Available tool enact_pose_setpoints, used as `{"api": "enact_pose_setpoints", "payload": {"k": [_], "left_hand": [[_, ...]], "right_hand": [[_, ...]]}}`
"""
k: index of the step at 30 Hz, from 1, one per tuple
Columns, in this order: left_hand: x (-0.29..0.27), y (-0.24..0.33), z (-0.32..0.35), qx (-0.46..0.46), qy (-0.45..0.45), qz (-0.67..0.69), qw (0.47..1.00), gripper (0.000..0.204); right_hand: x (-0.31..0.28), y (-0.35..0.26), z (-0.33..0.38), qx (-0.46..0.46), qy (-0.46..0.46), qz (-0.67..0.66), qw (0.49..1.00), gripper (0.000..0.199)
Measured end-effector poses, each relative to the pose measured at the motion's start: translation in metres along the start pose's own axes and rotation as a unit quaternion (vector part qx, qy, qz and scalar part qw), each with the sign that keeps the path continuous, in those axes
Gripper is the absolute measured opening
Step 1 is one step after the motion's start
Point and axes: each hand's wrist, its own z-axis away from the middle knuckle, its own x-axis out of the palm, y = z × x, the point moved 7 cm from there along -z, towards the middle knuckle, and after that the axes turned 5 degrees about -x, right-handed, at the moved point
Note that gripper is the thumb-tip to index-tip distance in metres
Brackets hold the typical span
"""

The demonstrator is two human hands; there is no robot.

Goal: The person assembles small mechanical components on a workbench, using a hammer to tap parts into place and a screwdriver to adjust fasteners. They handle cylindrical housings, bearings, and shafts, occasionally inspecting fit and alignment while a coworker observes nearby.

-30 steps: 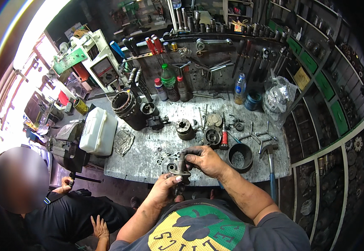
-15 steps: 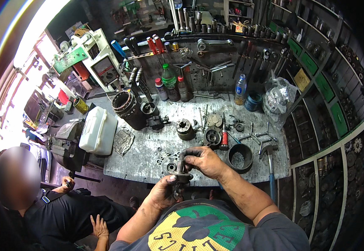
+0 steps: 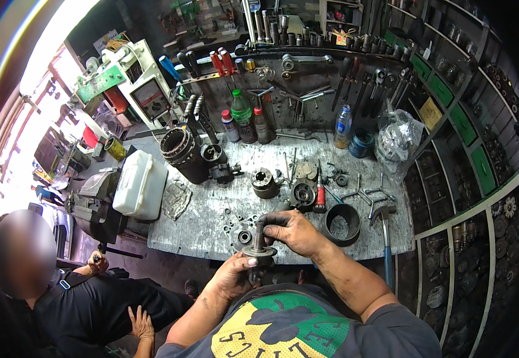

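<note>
Over the bench's near edge I hold a greasy metal shaft with a round flange point(image 3: 260, 252) upright. My left hand point(image 3: 234, 275) is closed round its lower part, below the flange. My right hand point(image 3: 293, 232) pinches the upper end of the shaft, its fingertips blackened and partly hidden. Just behind, a flat metal housing cover with a round bearing seat point(image 3: 245, 236) lies on the bench. Right of my right hand stands a dark open metal ring point(image 3: 342, 225). A hammer with a blue handle point(image 3: 386, 244) lies farther right, over the edge.
On the metal bench point(image 3: 206, 232) stand a slotted cylinder point(image 3: 264, 184), a round housing point(image 3: 303, 194), a red tube point(image 3: 320, 200), a three-armed wrench point(image 3: 364, 194) and a stator point(image 3: 182, 152). A white case point(image 3: 140, 185) stands left. Another person point(image 3: 98, 310) sits close by on the left.
The flanged shaft is a little more upright, and more of its upper part shows beside my right fingers. Both hands keep their hold with only slight shifts.
</note>
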Motion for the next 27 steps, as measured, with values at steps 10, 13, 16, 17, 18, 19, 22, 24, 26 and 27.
{"api": "enact_pose_setpoints", "payload": {"k": [10,13,16,17,18,19,22,24,26,27], "left_hand": [[0.008,0.0,0.002,0.027,0.02,0.005,0.999,0.072],[0.009,0.0,0.002,0.022,0.019,-0.052,0.998,0.068],[0.006,0.005,0.002,0.042,0.052,-0.128,0.989,0.062],[0.008,0.006,0.002,0.044,0.045,-0.138,0.988,0.06],[0.008,0.006,0.002,0.042,0.047,-0.147,0.987,0.058],[0.008,0.007,0.002,0.037,0.057,-0.158,0.985,0.057],[0.012,0.01,0.003,0.051,0.075,-0.173,0.981,0.054],[0.017,0.012,0.002,0.069,0.068,-0.178,0.979,0.052],[0.018,0.014,0.002,0.076,0.074,-0.185,0.977,0.05],[0.018,0.014,0.003,0.075,0.081,-0.19,0.975,0.05]], "right_hand": [[0.004,-0.004,0.005,0.002,-0.005,-0.009,1.0,0.026],[0.005,-0.009,0.007,-0.02,-0.011,0.027,0.999,0.026],[0.006,-0.014,0.009,-0.03,-0.028,0.043,0.998,0.027],[0.007,-0.016,0.01,-0.038,-0.038,0.037,0.998,0.027],[0.007,-0.018,0.01,-0.049,-0.045,0.042,0.997,0.027],[0.008,-0.021,0.01,-0.069,-0.052,0.055,0.995,0.027],[0.006,-0.023,0.01,-0.076,-0.054,0.083,0.992,0.028],[0.005,-0.021,0.01,-0.074,-0.058,0.086,0.992,0.027],[0.005,-0.02,0.01,-0.075,-0.058,0.085,0.992,0.027],[0.005,-0.019,0.01,-0.072,-0.058,0.079,0.993,0.028]]}}
